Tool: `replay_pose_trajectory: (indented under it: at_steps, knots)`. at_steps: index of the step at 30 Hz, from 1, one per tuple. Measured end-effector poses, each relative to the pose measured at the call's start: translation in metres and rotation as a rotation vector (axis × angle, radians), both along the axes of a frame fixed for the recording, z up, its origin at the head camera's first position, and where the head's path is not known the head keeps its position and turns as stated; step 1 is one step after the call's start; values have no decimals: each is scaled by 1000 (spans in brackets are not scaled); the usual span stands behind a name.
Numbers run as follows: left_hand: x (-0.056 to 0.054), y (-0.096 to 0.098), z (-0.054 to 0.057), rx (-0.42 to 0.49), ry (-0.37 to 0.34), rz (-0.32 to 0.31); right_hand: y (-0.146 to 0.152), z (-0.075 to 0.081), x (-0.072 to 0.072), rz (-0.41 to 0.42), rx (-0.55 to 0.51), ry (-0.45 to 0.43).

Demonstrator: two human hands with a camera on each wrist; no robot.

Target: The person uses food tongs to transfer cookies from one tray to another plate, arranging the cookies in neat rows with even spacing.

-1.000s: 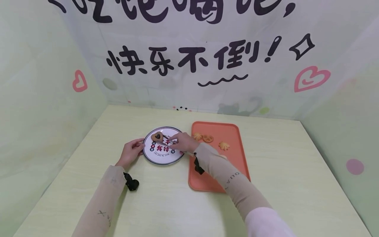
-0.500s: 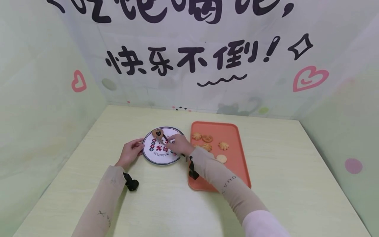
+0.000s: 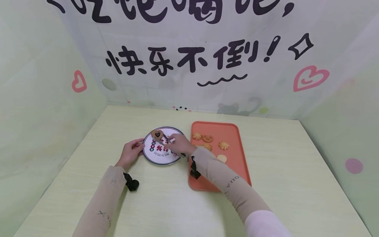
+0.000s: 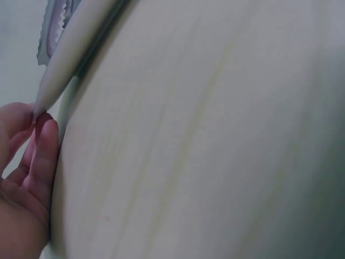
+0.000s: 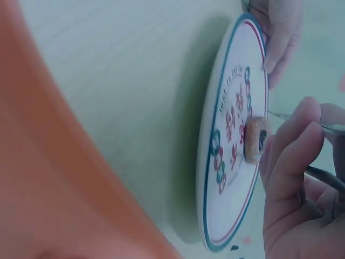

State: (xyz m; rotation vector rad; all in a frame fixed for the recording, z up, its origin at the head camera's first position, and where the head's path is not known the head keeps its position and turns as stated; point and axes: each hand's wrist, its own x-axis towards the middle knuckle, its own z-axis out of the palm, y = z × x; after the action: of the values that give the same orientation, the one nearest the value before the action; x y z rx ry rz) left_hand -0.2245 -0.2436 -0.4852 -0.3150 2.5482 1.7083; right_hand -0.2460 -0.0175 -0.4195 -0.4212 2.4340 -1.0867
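Note:
A heart-shaped cookie (image 3: 157, 134) with a dark heart centre is at the far left part of a white, blue-rimmed plate (image 3: 157, 159) printed with red characters. My left hand (image 3: 132, 151) pinches the plate's left rim, thumb above and fingers below. Over the plate, my right hand (image 3: 181, 144) holds metal tongs (image 3: 160, 142) whose tips reach the cookie. Whether they still grip it cannot be told. The right wrist view shows the cookie (image 5: 255, 140) at the plate's surface; the left wrist view catches the serrated end of the tongs (image 4: 47, 35).
An orange tray (image 3: 234, 179) lies right of the plate, partly under my right forearm. On it are several cookies, among them a flower-shaped cookie (image 3: 223, 145), a pretzel-like cookie (image 3: 207, 138) and a round pale cookie (image 3: 221, 158). A printed cloth wall (image 3: 177, 92) stands behind the table.
My right hand has shifted slightly left and turned with the tongs, uncovering more cookies on the tray. The heart-shaped cookie moved a little away, then slightly back. My left hand stays put.

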Motion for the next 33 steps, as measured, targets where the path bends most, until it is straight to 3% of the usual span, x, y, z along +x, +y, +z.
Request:
replay_pose_trajectory:
  at_steps: [13,22,33]
  knots:
    - [0,-1,0,9,-1,6,32,9,-24,137,156,135]
    - [1,0,1,4,-2,9,25,1,-20,165,212,125]
    - [1,1,-1,1,-3,17,15,-1,-14,175,164,143]
